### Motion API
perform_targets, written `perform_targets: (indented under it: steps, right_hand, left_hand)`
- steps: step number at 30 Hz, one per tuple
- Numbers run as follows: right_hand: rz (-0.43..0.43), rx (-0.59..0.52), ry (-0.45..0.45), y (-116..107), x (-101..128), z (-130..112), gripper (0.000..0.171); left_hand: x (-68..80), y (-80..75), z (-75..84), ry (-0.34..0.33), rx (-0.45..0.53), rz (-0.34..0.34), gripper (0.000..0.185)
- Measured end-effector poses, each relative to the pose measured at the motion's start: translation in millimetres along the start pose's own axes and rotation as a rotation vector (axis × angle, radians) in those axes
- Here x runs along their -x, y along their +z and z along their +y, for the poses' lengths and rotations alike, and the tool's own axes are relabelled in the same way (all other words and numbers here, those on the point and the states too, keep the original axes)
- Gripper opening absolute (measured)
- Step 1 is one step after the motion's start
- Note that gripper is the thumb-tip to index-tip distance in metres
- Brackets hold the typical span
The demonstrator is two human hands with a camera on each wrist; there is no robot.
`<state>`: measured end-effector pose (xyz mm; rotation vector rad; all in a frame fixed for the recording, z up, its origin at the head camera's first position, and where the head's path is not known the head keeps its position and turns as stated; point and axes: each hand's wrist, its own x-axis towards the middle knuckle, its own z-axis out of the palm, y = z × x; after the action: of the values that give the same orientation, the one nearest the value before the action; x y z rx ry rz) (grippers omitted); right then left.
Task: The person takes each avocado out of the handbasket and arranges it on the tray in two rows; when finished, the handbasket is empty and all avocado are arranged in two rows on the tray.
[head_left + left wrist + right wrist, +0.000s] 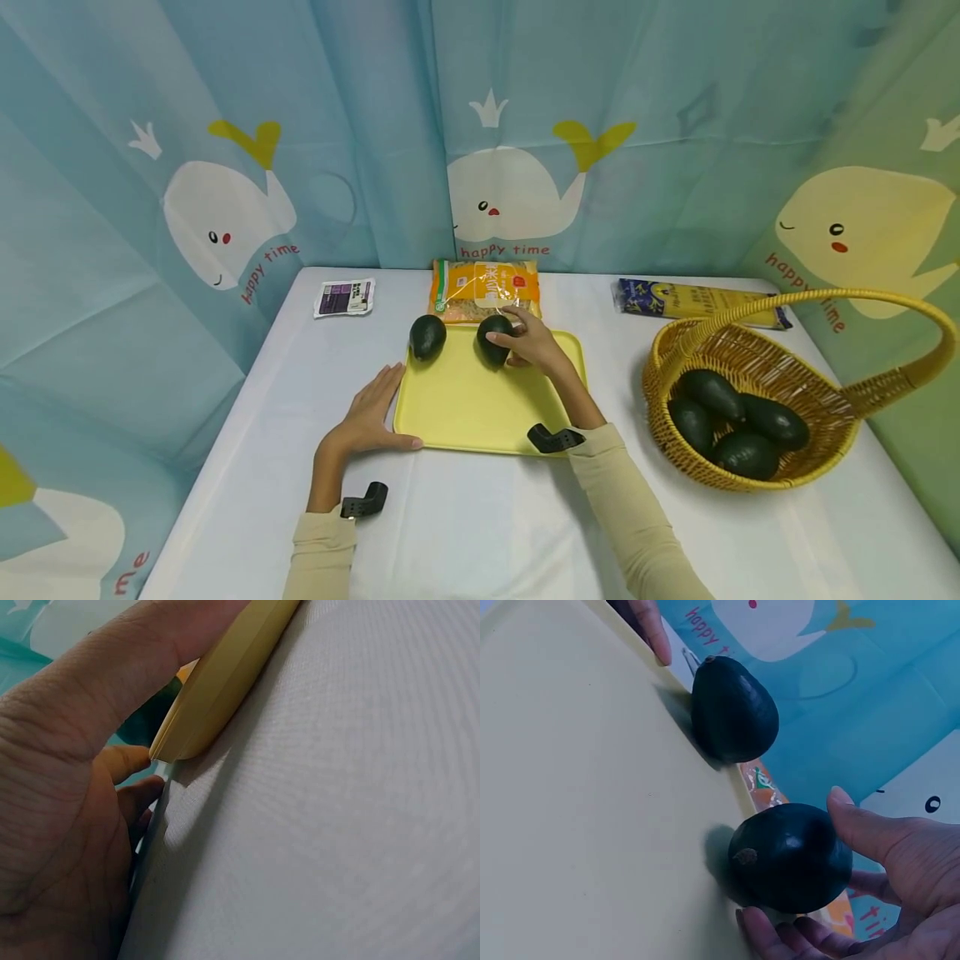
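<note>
A person's right hand (534, 343) cups a dark green avocado (493, 338) with curled fingers (870, 832) at the far edge of a pale yellow plastic tray (480, 408) on a white-clothed table (480, 517). A second dark green avocado (427, 337) stands at nine o'clock from it, apart. The left hand (371, 412) lies flat, fingers straight, against the tray's left rim, thumb along its near edge. At three o'clock from the tray, a woven yellow wicker basket (795, 479) holds more avocados. An orange food packet (484, 289) lies at twelve o'clock, just behind the tray.
</note>
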<state>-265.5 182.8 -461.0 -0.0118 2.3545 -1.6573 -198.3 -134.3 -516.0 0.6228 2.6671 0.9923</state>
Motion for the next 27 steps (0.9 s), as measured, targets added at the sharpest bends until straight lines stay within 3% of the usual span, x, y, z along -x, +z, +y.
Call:
perform_targets:
  steps: [15,20,27]
  right_hand:
    - [-0.027,-0.012,0.017,-3.9,9.6,-11.6,0.072]
    - [-0.01,0.033,-0.008,-8.0,8.1,-3.6,0.074]
    - [0.006,0.081,-0.06,-15.0,19.4,-15.4,0.073]
  left_hand:
    - [2.1,-2.6,2.3,0.003,0.005,-0.005,0.132]
    - [2.9,-2.9,3.2,0.0,0.003,-0.007,0.131]
    - [2.6,-3.2,3.1,0.004,0.0,-0.009,0.131]
